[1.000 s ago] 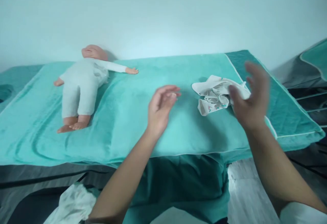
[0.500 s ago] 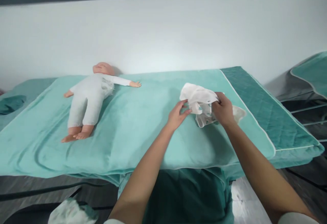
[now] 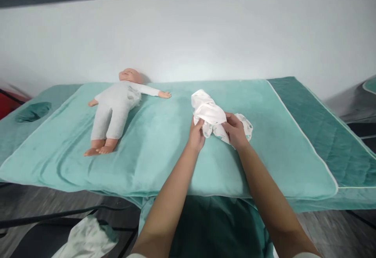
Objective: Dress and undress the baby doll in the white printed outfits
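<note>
Bunched between my two hands is a white baby garment with a small green print, held just above the bed. My left hand is closed on its left edge, the thumb in front and the other fingers hidden under the fabric. On the other side my right hand pinches the cloth, and a printed part hangs out past its knuckles. A baby doll with a white cloth body lies on its back to the left, one arm stretched toward the garment.
A pale green sheet covers the massage bed, whose face hole is at the left end. Behind stands a white wall. Below left, a printed cloth lies on a dark chair.
Both hands have brought the garment leftward, and my left hand has gone from loosely touching it to gripping it. The view has shifted slightly, so the doll appears farther right.
</note>
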A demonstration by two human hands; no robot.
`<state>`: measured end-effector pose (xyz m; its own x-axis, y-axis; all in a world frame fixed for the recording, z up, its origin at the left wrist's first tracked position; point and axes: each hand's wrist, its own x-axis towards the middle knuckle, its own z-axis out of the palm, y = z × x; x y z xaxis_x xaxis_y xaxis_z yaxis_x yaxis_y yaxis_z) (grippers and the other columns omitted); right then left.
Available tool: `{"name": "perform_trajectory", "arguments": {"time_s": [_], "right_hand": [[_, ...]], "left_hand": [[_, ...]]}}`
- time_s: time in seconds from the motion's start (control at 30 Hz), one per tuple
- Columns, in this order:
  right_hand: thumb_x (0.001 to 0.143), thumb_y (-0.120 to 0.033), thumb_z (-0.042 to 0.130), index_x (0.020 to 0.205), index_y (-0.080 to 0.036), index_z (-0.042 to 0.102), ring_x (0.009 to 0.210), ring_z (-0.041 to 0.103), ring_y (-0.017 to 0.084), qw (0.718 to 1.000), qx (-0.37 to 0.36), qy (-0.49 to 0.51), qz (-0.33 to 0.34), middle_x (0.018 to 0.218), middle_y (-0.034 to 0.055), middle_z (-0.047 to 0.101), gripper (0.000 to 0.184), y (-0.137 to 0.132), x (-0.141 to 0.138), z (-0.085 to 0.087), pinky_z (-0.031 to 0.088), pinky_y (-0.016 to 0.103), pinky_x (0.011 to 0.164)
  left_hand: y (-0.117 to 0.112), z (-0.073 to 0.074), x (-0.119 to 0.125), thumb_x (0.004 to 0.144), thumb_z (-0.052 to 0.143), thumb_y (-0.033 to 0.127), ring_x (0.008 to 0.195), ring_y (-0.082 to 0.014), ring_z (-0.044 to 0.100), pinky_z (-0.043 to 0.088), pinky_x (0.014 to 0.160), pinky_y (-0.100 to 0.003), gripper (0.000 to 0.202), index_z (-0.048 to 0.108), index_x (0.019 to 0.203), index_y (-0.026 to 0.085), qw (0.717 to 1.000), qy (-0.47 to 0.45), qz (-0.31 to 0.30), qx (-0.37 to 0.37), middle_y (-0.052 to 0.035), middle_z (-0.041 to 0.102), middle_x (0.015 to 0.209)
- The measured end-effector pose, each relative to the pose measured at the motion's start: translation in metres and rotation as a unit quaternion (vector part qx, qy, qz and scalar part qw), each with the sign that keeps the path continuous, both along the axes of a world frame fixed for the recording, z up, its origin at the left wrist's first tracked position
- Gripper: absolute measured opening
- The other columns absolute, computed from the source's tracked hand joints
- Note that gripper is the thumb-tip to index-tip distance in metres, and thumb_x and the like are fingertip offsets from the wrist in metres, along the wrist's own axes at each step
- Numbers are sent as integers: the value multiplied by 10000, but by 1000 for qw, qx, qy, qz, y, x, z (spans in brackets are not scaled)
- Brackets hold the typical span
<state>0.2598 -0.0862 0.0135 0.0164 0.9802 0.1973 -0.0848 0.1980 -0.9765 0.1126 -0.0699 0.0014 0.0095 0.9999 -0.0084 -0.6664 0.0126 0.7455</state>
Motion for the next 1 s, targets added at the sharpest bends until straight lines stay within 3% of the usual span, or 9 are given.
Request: {"name": "perform_trajectory", "arguments": {"time_s": [0.13,0.3,0.43,0.53,0.6,0.7,0.8,0.93,1.0], "right_hand": [[864,-544,677,931,-246,592,1022,647,198,999,-5,35,-39,1212,49,680,317,1,-1,-4,535,343,879],[866,-548,680,1028,-246,614,903,621,164,998,-8,-10,-55,1160,46,673,349,2,-1,-5,520,298,763],[820,-509,752,1017,-228,660,952,601,179,992,34,-124,-1,1017,31,668,354,-2,-3,-1,492,320,878],[843,-505,728,849,-218,646,782,542,148,988,45,-144,-9,804,-3,591,298,-3,-4,-3,465,287,758],[842,-513,728,834,-221,638,691,491,127,995,27,-87,-40,729,-26,539,306,-1,-2,-6,428,263,665],[805,-509,768,857,-228,635,690,505,114,993,19,46,-103,752,-39,560,315,3,2,-11,432,240,660],[773,-494,802,837,-232,588,686,523,107,977,18,167,-136,761,-51,556,344,7,7,-11,459,229,665],[819,-473,776,824,-237,536,736,575,120,958,27,256,-124,793,-49,570,336,9,18,-10,509,252,713],[873,-474,719,836,-245,529,787,610,136,955,40,267,-121,835,-39,592,300,10,24,-11,537,292,767]], "left_hand": [[6,3,-8,885,649,545,1389,-258,543,463,1161,-385,492,658,1220,185,997,-73,11,-33,-106,649,1393],[5,10,-13,939,463,672,1412,-258,524,477,1159,-405,604,657,1247,190,996,-78,-14,-36,-106,624,1430],[6,9,-13,933,458,664,1380,-279,552,498,1135,-412,615,668,1235,171,995,-69,-33,-64,-111,639,1413],[7,4,-11,927,527,590,1354,-261,576,498,1131,-408,537,656,1265,194,995,-62,-31,-67,-98,656,1389],[8,2,-11,916,607,458,1310,-226,610,505,1115,-367,452,631,1306,232,994,-81,-1,-74,-62,674,1360],[10,2,-15,893,647,259,1178,-185,680,538,1042,-307,430,616,1321,278,989,-118,30,-82,-8,719,1249],[18,4,-27,903,623,189,1050,-181,716,554,974,-305,394,632,1287,277,991,-102,41,-78,6,748,1060],[30,3,-52,901,621,157,1081,-194,706,540,995,-353,276,649,1155,261,990,-92,75,-70,-15,720,1227],[31,1,-60,913,638,221,1119,-203,694,535,996,-371,198,636,1109,250,991,-88,81,-65,-42,702,1282]]}}
